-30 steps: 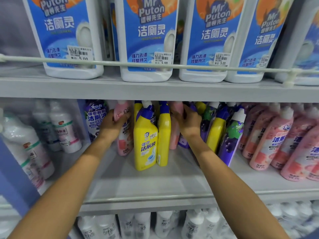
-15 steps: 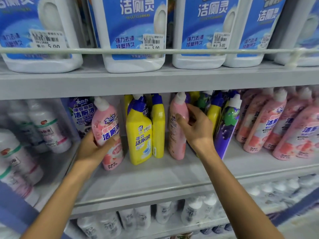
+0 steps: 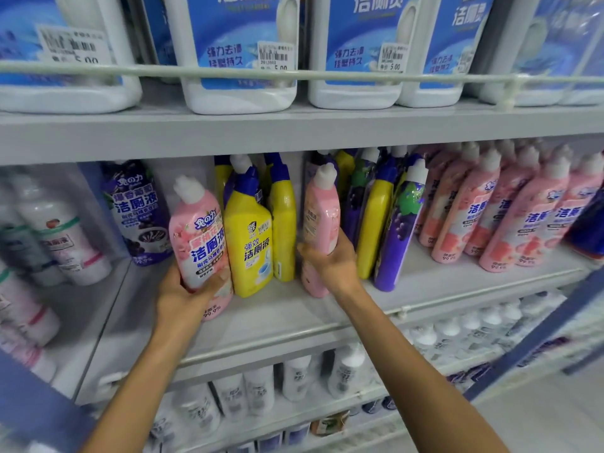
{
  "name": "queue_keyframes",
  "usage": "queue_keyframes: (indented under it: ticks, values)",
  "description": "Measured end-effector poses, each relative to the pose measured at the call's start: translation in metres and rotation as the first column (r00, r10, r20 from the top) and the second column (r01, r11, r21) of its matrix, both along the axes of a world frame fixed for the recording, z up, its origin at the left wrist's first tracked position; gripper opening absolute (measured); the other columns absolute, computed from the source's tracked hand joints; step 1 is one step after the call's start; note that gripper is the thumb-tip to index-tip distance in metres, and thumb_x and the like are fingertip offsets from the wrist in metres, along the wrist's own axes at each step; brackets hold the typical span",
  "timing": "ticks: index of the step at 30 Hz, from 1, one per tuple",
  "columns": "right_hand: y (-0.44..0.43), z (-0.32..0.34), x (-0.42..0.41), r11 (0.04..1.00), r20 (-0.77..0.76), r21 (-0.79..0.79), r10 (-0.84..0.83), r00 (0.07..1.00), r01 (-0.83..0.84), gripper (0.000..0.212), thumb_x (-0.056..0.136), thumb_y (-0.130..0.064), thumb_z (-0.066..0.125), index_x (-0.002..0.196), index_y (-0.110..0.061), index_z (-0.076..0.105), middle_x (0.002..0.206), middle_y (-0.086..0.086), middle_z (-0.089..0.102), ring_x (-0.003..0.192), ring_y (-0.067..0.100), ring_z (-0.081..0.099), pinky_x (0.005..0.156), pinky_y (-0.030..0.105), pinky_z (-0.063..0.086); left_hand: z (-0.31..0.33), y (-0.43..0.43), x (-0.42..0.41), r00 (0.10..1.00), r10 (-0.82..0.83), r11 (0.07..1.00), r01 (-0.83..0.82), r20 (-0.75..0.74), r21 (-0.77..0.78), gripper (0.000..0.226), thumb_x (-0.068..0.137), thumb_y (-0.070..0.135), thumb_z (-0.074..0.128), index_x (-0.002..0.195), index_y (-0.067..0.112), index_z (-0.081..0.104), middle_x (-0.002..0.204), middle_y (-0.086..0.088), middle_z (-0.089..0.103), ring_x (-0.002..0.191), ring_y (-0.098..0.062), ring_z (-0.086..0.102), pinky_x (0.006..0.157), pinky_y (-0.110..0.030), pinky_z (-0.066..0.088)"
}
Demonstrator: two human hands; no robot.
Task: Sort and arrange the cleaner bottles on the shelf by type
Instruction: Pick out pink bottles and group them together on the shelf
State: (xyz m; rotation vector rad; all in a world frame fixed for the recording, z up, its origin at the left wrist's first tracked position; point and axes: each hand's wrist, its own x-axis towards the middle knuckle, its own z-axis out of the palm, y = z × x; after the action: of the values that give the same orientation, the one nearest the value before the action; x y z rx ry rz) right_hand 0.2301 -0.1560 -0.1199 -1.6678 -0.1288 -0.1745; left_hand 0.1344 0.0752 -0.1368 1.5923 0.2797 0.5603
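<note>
From the head camera, your left hand [image 3: 183, 294] is wrapped around the lower part of a pink bottle [image 3: 202, 243] with a white cap, label facing you, tilted a little to the left; whether its base rests on the middle shelf [image 3: 277, 318] you cannot tell, since your fingers cover it. Your right hand [image 3: 333, 259] is closed around a second pink bottle [image 3: 322, 207], turned so its side faces you, with its bottom end showing below your palm just above the shelf board. Between the two pink bottles stand two yellow bottles [image 3: 250, 243] with blue caps, upright and touching each other; the left pink bottle leans right against the nearer one. Behind your left hand sits a purple bottle [image 3: 137, 210] near the shelf's back. To the right of your right hand are more yellow and purple bottles (mixed together, leaning), and further right a row of pink bottles [image 3: 510, 217] tilted the same way. On the shelf above, big white jugs [image 3: 238, 53] with blue labels stand behind a rail [image 3: 327, 75].
</note>
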Motion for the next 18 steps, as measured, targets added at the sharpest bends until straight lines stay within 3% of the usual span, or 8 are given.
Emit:
queue_keyframes:
  ticks: [3,6,10,16,18]
  values:
    - [-0.003,0.003,-0.009,0.999,0.045,-0.014,-0.034,0.998,0.035,0.048,0.07,-0.031,0.079,0.114,-0.017,0.066,0.101,0.001,0.076,0.092,0.021,0.074,0.083,0.047,0.062,0.003,-0.011,-0.012,0.999,0.036,0.999,-0.036,0.03,0.009,0.033,0.078,0.005,0.085,0.105,0.019,0.07,0.091,0.014,0.079,0.083,-0.002,0.075,0.079,-0.032,0.06]
    - [-0.015,0.013,-0.02,0.999,0.125,-0.037,-0.032,0.992,0.037,0.04,0.076,-0.019,0.078,0.113,-0.013,0.066,0.095,-0.001,0.076,0.085,0.015,0.073,0.077,0.041,0.062,0.004,-0.026,-0.027,0.998,-0.014,0.997,0.01,0.058,0.078,0.039,0.079,0.006,0.086,0.114,0.012,0.07,0.103,0.002,0.079,0.095,-0.016,0.076,0.082,-0.038,0.061]
    - [-0.031,0.037,-0.039,1.0,0.215,0.018,-0.026,0.976,0.023,0.033,0.073,-0.018,0.074,0.103,-0.005,0.067,0.082,0.002,0.073,0.071,0.012,0.068,0.063,0.032,0.057,0.02,-0.061,-0.033,0.991,-0.104,0.991,0.095,0.09,0.093,0.042,0.081,0.002,0.083,0.119,0.009,0.068,0.105,0.004,0.079,0.096,-0.014,0.076,0.081,-0.027,0.062]
    - [-0.085,0.051,-0.064,1.0,0.228,0.016,-0.005,0.974,0.002,0.034,0.078,-0.03,0.081,0.103,-0.013,0.067,0.087,0.002,0.075,0.079,0.024,0.071,0.072,0.049,0.061,0.05,-0.139,-0.026,0.961,-0.247,0.968,0.237,0.126,0.087,0.042,0.083,0.001,0.081,0.122,0.009,0.067,0.107,0.003,0.079,0.098,-0.013,0.076,0.082,-0.022,0.059]
    - [-0.113,0.055,-0.07,0.999,0.246,0.036,-0.012,0.969,0.003,0.029,0.082,-0.019,0.083,0.107,-0.013,0.068,0.092,-0.002,0.077,0.085,0.017,0.073,0.076,0.042,0.061,0.056,-0.171,-0.025,0.944,-0.303,0.952,0.293,0.128,0.091,0.042,0.082,0.0,0.081,0.121,0.008,0.068,0.107,0.002,0.079,0.098,-0.013,0.076,0.083,-0.023,0.059]
